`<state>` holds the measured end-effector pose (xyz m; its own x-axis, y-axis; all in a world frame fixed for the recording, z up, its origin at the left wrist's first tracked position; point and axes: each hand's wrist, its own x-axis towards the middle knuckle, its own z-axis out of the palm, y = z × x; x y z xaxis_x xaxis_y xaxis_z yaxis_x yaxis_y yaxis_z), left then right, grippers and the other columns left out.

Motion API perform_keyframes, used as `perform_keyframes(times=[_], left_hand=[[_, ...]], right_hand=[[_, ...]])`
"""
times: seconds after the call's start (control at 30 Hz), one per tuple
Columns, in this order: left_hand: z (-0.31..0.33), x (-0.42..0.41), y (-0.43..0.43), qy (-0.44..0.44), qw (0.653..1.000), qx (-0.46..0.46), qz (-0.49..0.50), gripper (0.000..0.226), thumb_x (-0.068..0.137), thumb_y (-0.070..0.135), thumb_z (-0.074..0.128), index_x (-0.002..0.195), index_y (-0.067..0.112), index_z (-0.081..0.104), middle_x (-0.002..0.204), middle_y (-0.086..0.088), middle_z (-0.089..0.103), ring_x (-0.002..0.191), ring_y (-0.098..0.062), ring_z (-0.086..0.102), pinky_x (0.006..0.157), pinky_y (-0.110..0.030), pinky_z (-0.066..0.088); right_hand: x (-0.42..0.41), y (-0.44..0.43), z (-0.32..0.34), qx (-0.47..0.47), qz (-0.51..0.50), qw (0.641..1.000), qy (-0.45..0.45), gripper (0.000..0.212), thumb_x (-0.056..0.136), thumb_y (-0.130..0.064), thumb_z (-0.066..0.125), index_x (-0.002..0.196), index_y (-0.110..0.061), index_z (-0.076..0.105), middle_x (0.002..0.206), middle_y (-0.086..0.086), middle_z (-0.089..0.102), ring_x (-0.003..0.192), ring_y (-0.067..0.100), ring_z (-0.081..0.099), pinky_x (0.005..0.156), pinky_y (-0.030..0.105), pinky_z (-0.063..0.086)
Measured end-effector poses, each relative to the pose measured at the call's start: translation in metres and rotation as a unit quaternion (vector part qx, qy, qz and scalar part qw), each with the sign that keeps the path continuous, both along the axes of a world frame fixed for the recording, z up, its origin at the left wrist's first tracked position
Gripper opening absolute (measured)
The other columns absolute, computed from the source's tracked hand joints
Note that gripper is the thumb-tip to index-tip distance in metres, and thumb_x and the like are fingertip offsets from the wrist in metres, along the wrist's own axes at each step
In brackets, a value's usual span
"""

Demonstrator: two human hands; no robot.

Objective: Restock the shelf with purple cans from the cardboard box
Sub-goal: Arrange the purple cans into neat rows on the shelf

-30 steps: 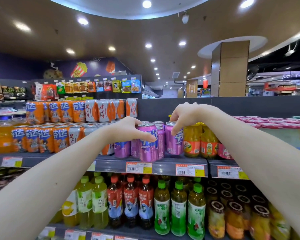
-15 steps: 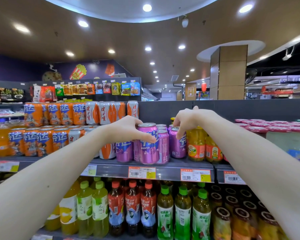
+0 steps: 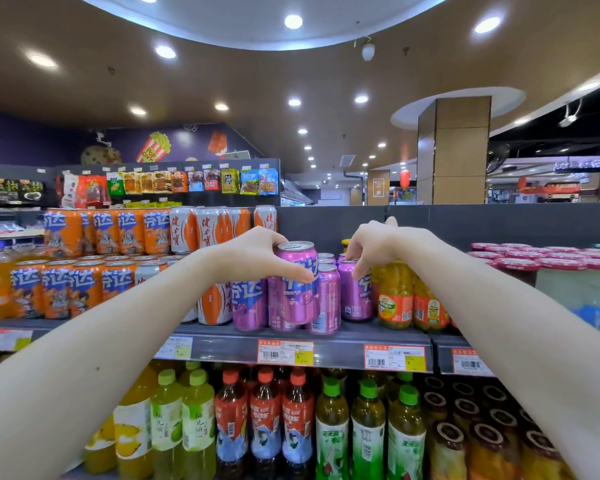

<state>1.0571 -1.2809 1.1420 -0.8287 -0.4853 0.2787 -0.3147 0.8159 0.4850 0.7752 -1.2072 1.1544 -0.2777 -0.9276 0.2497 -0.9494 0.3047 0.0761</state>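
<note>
Left hand [image 3: 253, 259] clamps raised purple can [image 3: 298, 282]; right hand [image 3: 374, 244] pinches shelved can [image 3: 355, 289] top. Risk: lowering can clips neighbours, toppling row off shelf [image 3: 243, 348].

Two bare hands reach to the shelf: the left hand [image 3: 253, 258] and the right hand [image 3: 374, 244]. One purple aluminium drink can [image 3: 298, 282] sits in the left grip; at least five more purple cans [image 3: 355, 292] stand on the grey metal shelf [image 3: 343, 348], those farther back too hidden to count. On the lower tier, three red-capped dark bottles [image 3: 265, 420] and three green-capped tea bottles [image 3: 368, 434] face front. Four price labels [image 3: 285, 352] with orange tops line the shelf edge.
</note>
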Motion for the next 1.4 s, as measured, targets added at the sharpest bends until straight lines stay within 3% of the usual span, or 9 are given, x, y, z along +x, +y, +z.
perform_keyframes(times=[0.23,0.37,0.5,0.6,0.83,0.97,1.1,1.3,1.4], left_hand=[[0.001,-0.007,0.003,0.005,1.000,-0.017,-0.005,0.069,0.059,0.076,0.083,0.101,0.021,0.078,0.093,0.003,0.079,0.088,-0.015,0.076,0.091,-0.044,0.060],[0.007,-0.016,0.006,0.010,1.000,-0.014,-0.016,0.067,0.055,0.077,0.086,0.092,0.022,0.078,0.087,-0.001,0.078,0.080,-0.017,0.075,0.075,-0.040,0.058],[0.015,-0.026,0.016,0.028,0.999,-0.022,-0.025,0.062,0.054,0.079,0.086,0.084,0.026,0.077,0.076,0.004,0.074,0.062,-0.001,0.066,0.062,-0.022,0.047],[0.021,-0.037,0.022,0.037,0.999,-0.028,-0.024,0.054,0.058,0.075,0.086,0.085,0.028,0.077,0.073,0.013,0.074,0.061,0.002,0.067,0.053,-0.014,0.044],[0.024,-0.062,0.038,0.015,0.998,-0.028,-0.060,0.028,0.068,0.061,0.089,0.058,0.040,0.072,0.048,0.018,0.056,0.042,0.002,0.052,0.041,-0.009,0.035],[0.021,-0.068,0.042,0.008,0.999,-0.033,-0.039,0.050,0.064,0.061,0.091,0.094,0.025,0.074,0.075,0.012,0.070,0.067,-0.001,0.064,0.063,-0.021,0.045],[0.012,-0.067,0.044,-0.014,1.000,0.001,-0.025,0.090,0.061,0.057,0.095,0.130,0.027,0.046,0.109,0.013,0.069,0.098,-0.004,0.068,0.077,-0.025,0.051],[0.003,-0.066,0.040,-0.009,0.999,-0.003,-0.033,0.110,0.057,0.064,0.093,0.146,0.028,0.039,0.119,0.019,0.062,0.109,-0.002,0.061,0.088,-0.026,0.049],[0.002,-0.058,0.030,0.004,0.997,-0.075,-0.007,0.089,0.064,0.062,0.090,0.138,0.032,0.050,0.122,0.014,0.063,0.112,-0.008,0.060,0.094,-0.030,0.050]], right_hand=[[0.000,0.002,-0.007,0.003,-0.006,1.000,0.002,0.059,0.049,-0.083,0.072,0.090,-0.042,0.063,0.107,-0.006,0.062,0.117,0.028,0.042,0.101,0.054,0.032],[0.013,0.016,-0.003,0.018,-0.017,1.000,0.010,0.064,0.058,-0.081,0.070,0.112,-0.047,0.059,0.110,-0.006,0.054,0.117,0.029,0.036,0.100,0.050,0.034],[0.037,0.043,0.018,-0.058,0.087,0.992,-0.074,0.051,0.086,-0.035,0.072,0.134,-0.038,0.056,0.120,-0.014,0.060,0.124,0.019,0.050,0.095,0.036,0.040],[0.051,0.072,0.041,-0.044,0.150,0.972,-0.175,0.066,0.084,-0.004,0.067,0.141,-0.035,0.053,0.115,-0.022,0.062,0.113,0.002,0.059,0.074,0.015,0.046],[0.062,0.108,0.041,0.015,0.157,0.978,-0.138,0.094,0.071,-0.026,0.089,0.148,-0.047,0.038,0.129,-0.012,0.053,0.116,0.008,0.058,0.082,0.019,0.047],[0.055,0.114,0.028,-0.028,0.159,0.974,-0.156,0.085,0.072,-0.035,0.088,0.145,-0.044,0.046,0.121,-0.015,0.061,0.103,0.003,0.062,0.085,0.025,0.051],[0.052,0.114,0.017,-0.056,0.152,0.970,-0.178,0.076,0.067,-0.042,0.090,0.133,-0.044,0.052,0.116,-0.016,0.065,0.097,0.002,0.066,0.081,0.026,0.054],[0.050,0.111,0.007,-0.073,0.131,0.967,-0.209,0.073,0.063,-0.041,0.091,0.126,-0.038,0.055,0.112,-0.012,0.067,0.094,0.005,0.069,0.081,0.028,0.058],[0.049,0.106,-0.001,-0.062,0.087,0.975,-0.196,0.076,0.063,-0.046,0.090,0.128,-0.034,0.054,0.113,-0.010,0.066,0.097,0.008,0.066,0.084,0.030,0.053]])
